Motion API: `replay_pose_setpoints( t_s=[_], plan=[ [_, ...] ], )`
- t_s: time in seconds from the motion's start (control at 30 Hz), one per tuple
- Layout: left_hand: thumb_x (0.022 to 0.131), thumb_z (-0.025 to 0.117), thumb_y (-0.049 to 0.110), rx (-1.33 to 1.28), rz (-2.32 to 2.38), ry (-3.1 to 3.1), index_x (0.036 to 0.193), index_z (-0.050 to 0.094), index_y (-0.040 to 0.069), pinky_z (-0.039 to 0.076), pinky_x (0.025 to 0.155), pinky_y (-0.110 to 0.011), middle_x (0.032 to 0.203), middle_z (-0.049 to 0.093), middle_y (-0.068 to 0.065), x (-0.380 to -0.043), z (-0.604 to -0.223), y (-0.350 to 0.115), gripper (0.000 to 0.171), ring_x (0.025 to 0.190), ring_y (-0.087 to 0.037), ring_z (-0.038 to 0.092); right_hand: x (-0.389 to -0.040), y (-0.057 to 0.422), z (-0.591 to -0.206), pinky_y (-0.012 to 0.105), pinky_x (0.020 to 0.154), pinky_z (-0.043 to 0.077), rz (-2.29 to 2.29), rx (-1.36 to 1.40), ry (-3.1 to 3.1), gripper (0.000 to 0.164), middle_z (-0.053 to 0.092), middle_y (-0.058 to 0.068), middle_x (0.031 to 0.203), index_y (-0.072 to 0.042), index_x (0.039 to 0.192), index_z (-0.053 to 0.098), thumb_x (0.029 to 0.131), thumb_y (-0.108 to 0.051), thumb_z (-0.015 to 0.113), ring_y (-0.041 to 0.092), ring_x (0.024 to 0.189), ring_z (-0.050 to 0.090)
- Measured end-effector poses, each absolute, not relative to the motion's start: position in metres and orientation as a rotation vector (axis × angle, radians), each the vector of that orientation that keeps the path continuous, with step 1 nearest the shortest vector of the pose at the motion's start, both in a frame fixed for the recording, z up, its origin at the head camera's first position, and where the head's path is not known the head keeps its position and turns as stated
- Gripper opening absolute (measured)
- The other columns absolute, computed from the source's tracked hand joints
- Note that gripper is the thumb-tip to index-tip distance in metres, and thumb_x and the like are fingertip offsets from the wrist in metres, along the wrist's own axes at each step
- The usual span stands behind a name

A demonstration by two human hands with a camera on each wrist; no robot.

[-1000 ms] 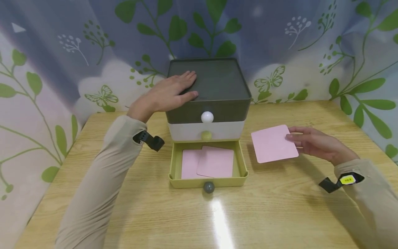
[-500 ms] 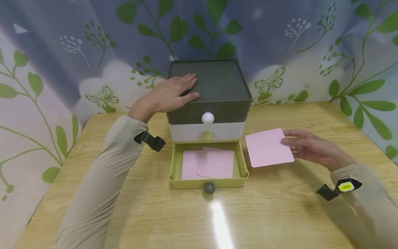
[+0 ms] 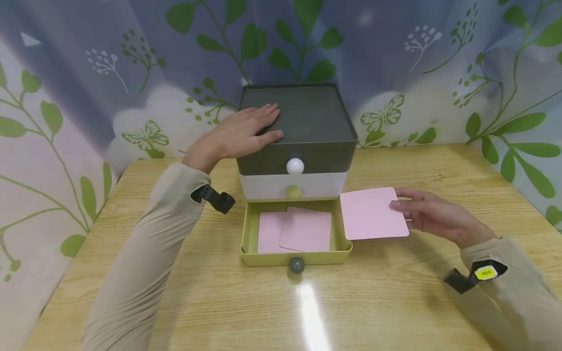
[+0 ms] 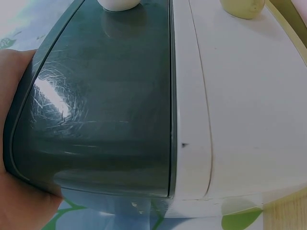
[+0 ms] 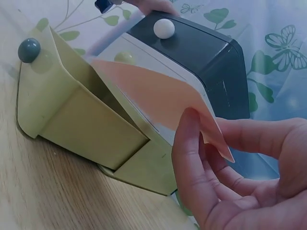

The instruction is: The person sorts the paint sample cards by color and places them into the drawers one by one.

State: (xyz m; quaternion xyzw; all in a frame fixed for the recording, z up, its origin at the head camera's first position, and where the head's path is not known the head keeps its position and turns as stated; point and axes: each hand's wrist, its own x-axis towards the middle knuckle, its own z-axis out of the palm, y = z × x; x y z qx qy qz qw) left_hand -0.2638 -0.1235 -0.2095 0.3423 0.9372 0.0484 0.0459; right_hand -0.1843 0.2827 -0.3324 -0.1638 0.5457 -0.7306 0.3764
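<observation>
A stacked drawer box [image 3: 303, 114] has a dark grey top tier, a white middle tier and a yellow-green bottom drawer [image 3: 296, 258] pulled out. Two pink square cards [image 3: 306, 229] lie overlapping inside that drawer. My left hand [image 3: 241, 130] rests flat, fingers straight, on the left of the dark lid. Between thumb and fingers my right hand [image 3: 434, 214] pinches another pink card [image 3: 373, 213] by its right edge. The held card's left edge stands over the drawer's right wall in the head view. In the right wrist view, the card [image 5: 148, 91] is tilted above the drawer's side.
The box stands on a wooden table [image 3: 210, 297], near its back edge. Behind hangs a curtain [image 3: 272, 44] with leaf and butterfly prints. A grey ball knob [image 3: 296, 265] sticks out from the open drawer's front; white and yellow-green knobs mark the upper tiers.
My right hand has carried the pink card leftward and slightly nearer to me, from beside the box to the drawer's right wall. My left hand stays on the lid.
</observation>
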Motion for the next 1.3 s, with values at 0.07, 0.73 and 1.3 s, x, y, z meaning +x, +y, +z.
replay_pose_setpoints(
  t_s=[0.07,0.73,1.3],
  plan=[
    [0.104,0.033,0.044,1.044,0.144,2.863,0.153,0.012,0.002,0.008,0.119,-0.039,0.161,0.007,-0.013,-0.264,-0.209,-0.124,0.068,0.148,-0.025,0.006,-0.183,0.282,-0.332,0.032,0.082,0.055,-1.864,-0.419,1.398,0.035,0.067,0.005,0.114,-0.01,0.123,0.06,0.103,0.001,0.033,0.018,0.099,0.066],
    [0.104,0.032,0.044,1.053,0.152,2.863,0.153,0.013,0.001,0.008,0.119,-0.037,0.161,0.007,-0.012,-0.265,-0.211,-0.122,0.068,0.148,-0.024,0.006,-0.175,0.243,-0.338,0.03,0.092,0.051,-1.883,-0.485,1.358,0.034,0.065,0.008,0.122,-0.005,0.125,0.062,0.102,0.003,0.037,0.016,0.108,0.063],
    [0.104,0.035,0.044,1.042,0.192,2.87,0.153,0.015,0.002,0.009,0.119,-0.039,0.161,0.009,-0.012,-0.264,-0.21,-0.123,0.068,0.148,-0.025,0.008,-0.153,0.24,-0.344,0.021,0.072,0.053,-1.865,-0.586,1.504,0.031,0.066,0.001,0.097,-0.005,0.113,0.065,0.103,0.001,0.037,0.007,0.083,0.061]
  ],
)
